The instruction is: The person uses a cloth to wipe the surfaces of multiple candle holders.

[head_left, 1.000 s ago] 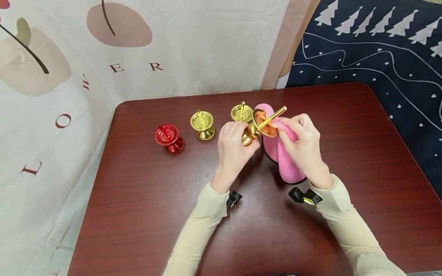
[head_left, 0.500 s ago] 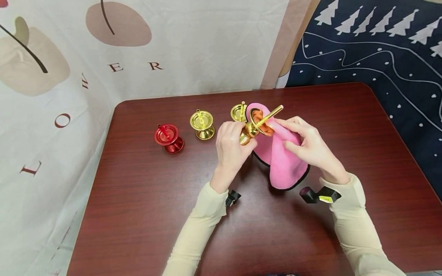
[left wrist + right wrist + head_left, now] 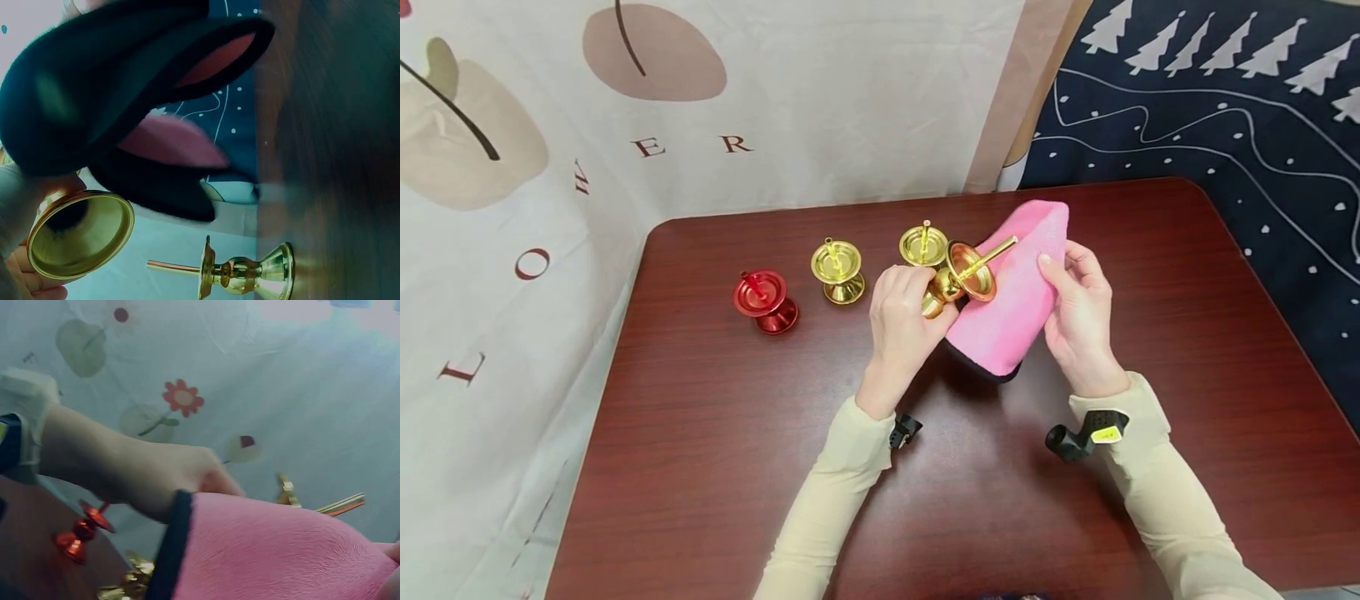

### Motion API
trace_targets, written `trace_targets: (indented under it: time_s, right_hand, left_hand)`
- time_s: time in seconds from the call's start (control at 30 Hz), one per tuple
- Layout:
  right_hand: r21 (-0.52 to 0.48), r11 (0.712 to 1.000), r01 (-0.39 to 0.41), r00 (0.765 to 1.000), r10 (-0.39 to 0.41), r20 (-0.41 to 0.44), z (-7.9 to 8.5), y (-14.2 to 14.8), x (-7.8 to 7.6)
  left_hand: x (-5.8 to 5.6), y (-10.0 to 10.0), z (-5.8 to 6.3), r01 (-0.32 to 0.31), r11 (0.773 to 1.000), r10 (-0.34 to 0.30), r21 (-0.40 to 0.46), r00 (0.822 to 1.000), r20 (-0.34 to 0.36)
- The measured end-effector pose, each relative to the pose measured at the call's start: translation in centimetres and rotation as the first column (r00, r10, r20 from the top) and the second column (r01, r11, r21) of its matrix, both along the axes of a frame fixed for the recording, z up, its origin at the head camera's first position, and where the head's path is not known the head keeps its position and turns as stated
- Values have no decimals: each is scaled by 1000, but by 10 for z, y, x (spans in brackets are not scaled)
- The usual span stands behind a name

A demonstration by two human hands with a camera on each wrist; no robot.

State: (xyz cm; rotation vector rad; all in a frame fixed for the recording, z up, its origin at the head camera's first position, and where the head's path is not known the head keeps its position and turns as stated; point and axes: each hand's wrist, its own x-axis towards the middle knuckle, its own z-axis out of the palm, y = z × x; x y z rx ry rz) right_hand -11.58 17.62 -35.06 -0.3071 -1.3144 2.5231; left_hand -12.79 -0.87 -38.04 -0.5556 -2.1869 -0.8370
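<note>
In the head view my left hand (image 3: 898, 317) grips a gold candle holder (image 3: 951, 285) by its foot, tilted so its spike points up and right. The left wrist view looks into its hollow base (image 3: 84, 237). My right hand (image 3: 1084, 321) pinches the right edge of a pink cloth (image 3: 1011, 312) with dark edging, thumb on top. The cloth hangs behind and under the holder's dish; whether they touch I cannot tell. Its underside (image 3: 69, 112) looks dark in the left wrist view. In the right wrist view the cloth (image 3: 275, 550) hides most of the holder.
A red candle holder (image 3: 767, 302) and a gold one (image 3: 840, 271) stand upright at the left of the brown table (image 3: 737, 467). Another gold candle holder (image 3: 923, 244) stands just behind my left hand. Printed curtains (image 3: 850, 100) hang behind the table.
My right hand first drew back to the right, then lifted the cloth up and turned it. The cloth has left the dish's inside, which now shows. The left hand stays almost still.
</note>
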Motion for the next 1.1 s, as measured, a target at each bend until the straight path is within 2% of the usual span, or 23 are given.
trace_targets:
  time_s: [0.1, 0.23, 0.33, 0.4, 0.43, 0.47, 0.5, 0.53, 0.6, 0.63, 0.67, 0.7, 0.8, 0.87, 1.0, 1.1]
  right_hand:
    - [-33, 999, -41, 999, 41, 2, -4, -9, 3]
    - [11, 985, -173, 984, 173, -50, -9, -14, 10]
    - [105, 958, -267, 955, 278, -102, -13, -15, 14]
    - [217, 938, -272, 942, 305, -138, -16, -14, 15]
    - [304, 918, -255, 939, 310, -148, -17, -14, 15]
    - [416, 882, -222, 938, 310, -155, -18, -13, 14]
    - [534, 829, -169, 939, 300, -169, -19, -11, 13]
    - [643, 759, -101, 942, 280, -183, -19, -10, 12]
    - [810, 584, 51, 948, 226, -223, -17, -6, 10]
    - [859, 497, 124, 947, 200, -253, -16, -4, 9]
    - [886, 424, 190, 941, 180, -288, -15, -3, 9]
    - [892, 379, 245, 932, 163, -325, -14, -2, 8]
    - [879, 302, 369, 897, 131, -422, -13, -1, 7]
    - [864, 284, 416, 870, 151, -469, -14, -1, 7]
    - [864, 252, 435, 833, 252, -493, -14, -3, 9]
    - [891, 190, 412, 826, 333, -454, -10, -3, 11]
  left_hand:
    - [-1, 0, 0, -8, 1000, 8, 1, 1000, 1]
    - [-1, -1, 2, -19, 1000, 19, 7, 1000, 5]
    - [-1, -3, 3, -25, 1000, 25, 11, 1000, 5]
    - [0, -3, 4, -22, 1000, 22, 9, 1000, 5]
    - [0, -4, 4, -21, 1000, 21, 5, 1000, 5]
    - [0, -4, 4, -18, 1000, 18, 3, 1000, 3]
    - [0, -4, 4, -17, 1000, 17, 1, 1000, -2]
    - [0, -4, 4, -16, 1000, 16, 0, 1000, -6]
    - [0, -4, 4, -16, 1000, 16, -5, 1000, -12]
    - [0, -4, 4, -16, 1000, 16, -7, 1000, -16]
    - [-1, -5, 4, -16, 1000, 16, -8, 1000, -20]
    - [-1, -5, 4, -15, 1000, 15, -10, 1000, -20]
    - [0, -7, 3, -10, 1000, 10, -10, 1000, -17]
    - [0, -7, 3, -4, 1000, 4, -7, 1000, -16]
    - [0, -6, 3, 8, 1000, -8, -25, 1000, -18]
    - [0, -4, 3, 6, 999, -7, -49, 1000, -17]
